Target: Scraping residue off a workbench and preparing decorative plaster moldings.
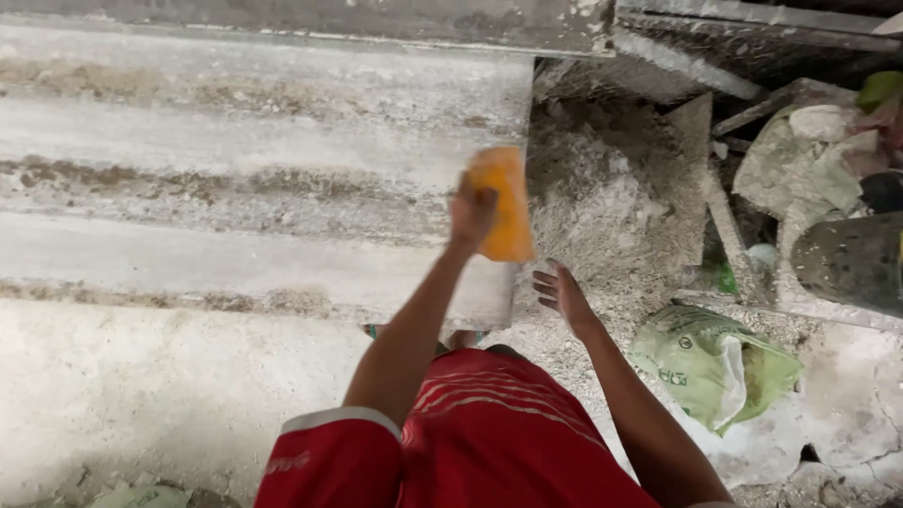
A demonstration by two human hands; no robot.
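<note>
Risk first: the left hand [473, 212] is clenched round an orange float [504, 204] pressed flat to the concrete steps [235, 188] right at their right-hand edge, and from here I'd judge a stroke could run off that edge and scrape knuckles on the corner, or knock wet material loose onto the rubble heap [611, 207] below. The footing looks uneven too, with grit and a crumpled green sack [715, 362] just beside the person, so a slip is possible. The left arm is stretched up and forward, wrist cocked, fingers wrapped over the float's back. The right hand [562, 292] hangs lower, off the steps' edge, fingers spread, holding nothing, palm turned toward the heap.
</note>
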